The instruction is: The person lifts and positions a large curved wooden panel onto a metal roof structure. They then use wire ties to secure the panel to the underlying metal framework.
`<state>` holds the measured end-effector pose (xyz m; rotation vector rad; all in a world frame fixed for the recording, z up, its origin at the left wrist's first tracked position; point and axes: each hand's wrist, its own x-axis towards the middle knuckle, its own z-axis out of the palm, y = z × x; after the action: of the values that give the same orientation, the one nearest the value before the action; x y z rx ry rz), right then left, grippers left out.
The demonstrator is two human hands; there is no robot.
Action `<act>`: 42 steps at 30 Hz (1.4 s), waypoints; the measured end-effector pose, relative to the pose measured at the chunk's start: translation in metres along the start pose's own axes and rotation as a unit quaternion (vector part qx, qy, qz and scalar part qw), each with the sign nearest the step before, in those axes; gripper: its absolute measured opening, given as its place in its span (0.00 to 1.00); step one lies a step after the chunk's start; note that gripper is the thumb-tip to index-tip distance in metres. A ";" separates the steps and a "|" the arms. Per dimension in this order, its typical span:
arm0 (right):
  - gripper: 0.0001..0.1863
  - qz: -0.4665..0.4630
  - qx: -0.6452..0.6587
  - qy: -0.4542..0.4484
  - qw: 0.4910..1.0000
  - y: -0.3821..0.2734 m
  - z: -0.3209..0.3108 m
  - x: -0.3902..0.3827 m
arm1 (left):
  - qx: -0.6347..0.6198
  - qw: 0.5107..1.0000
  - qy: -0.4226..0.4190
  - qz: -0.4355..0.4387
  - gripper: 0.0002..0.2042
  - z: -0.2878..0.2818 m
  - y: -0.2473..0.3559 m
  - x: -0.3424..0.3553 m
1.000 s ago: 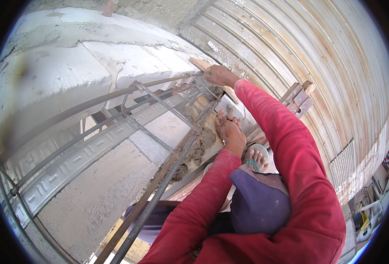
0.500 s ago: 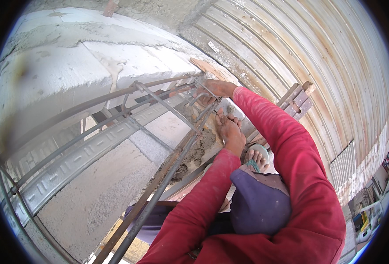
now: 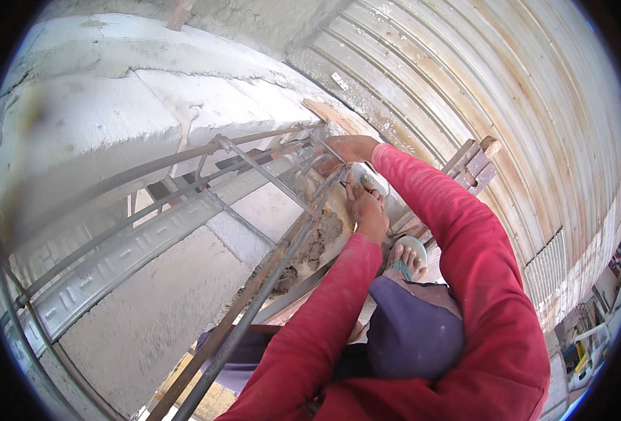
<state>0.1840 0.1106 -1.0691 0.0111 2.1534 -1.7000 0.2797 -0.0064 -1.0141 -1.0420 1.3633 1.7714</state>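
Note:
A cage of steel reinforcing bars with cross ties runs from the lower left to its far end by my hands. My right hand reaches over that end, its fingers curled down behind the bars and partly hidden. Just nearer, my left hand is closed, its fingertips pinched together beside the corner of the end tie. A thin dark bit shows at those fingertips, too small to name. Rough grey mortar lies below the cage, beside my left wrist.
White blockwork stands along the left. Under the cage run a perforated metal strip and pale blocks. A ribbed metal sheet wall rises at the right, with a wooden piece before it. My sandalled foot is below.
My left hand has shifted slightly and turned, its fingers drawn closer together at the corner of the tie. My right hand stays at the cage's end, with only a small movement.

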 end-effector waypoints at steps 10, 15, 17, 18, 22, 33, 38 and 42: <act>0.17 -0.042 0.033 -0.003 0.999 0.010 0.008 0.014 | 0.012 0.999 0.034 0.014 0.20 0.000 -0.001 0.005; 0.17 -0.062 0.044 0.048 0.996 0.008 0.014 0.011 | 0.140 0.987 0.078 0.015 0.18 0.002 -0.007 -0.036; 0.17 -0.065 0.011 0.056 0.996 0.007 0.014 0.013 | 0.139 0.990 0.021 0.026 0.20 -0.022 -0.017 -0.027; 0.17 -0.067 -0.006 0.060 0.996 0.007 0.015 0.014 | 0.138 0.990 -0.007 0.030 0.22 -0.033 -0.023 -0.020; 0.15 -0.021 0.087 0.030 0.995 0.020 0.005 0.016 | 0.035 0.999 -0.007 -0.016 0.21 -0.030 -0.013 -0.017; 0.16 -0.006 -0.058 0.231 0.971 0.025 -0.055 0.038 | 0.080 0.996 0.031 0.017 0.18 -0.014 -0.003 -0.023; 0.15 0.010 -0.060 0.212 0.975 0.013 -0.054 0.046 | 0.012 0.998 0.069 -0.008 0.15 -0.013 -0.003 -0.012; 0.15 0.019 -0.083 0.212 0.974 0.021 -0.048 0.046 | 0.060 0.997 0.056 0.007 0.14 -0.008 0.001 -0.020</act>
<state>0.1325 0.1503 -1.0939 0.4000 2.5762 -1.6001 0.2891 -0.0148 -0.9970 -1.0839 1.5284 1.6399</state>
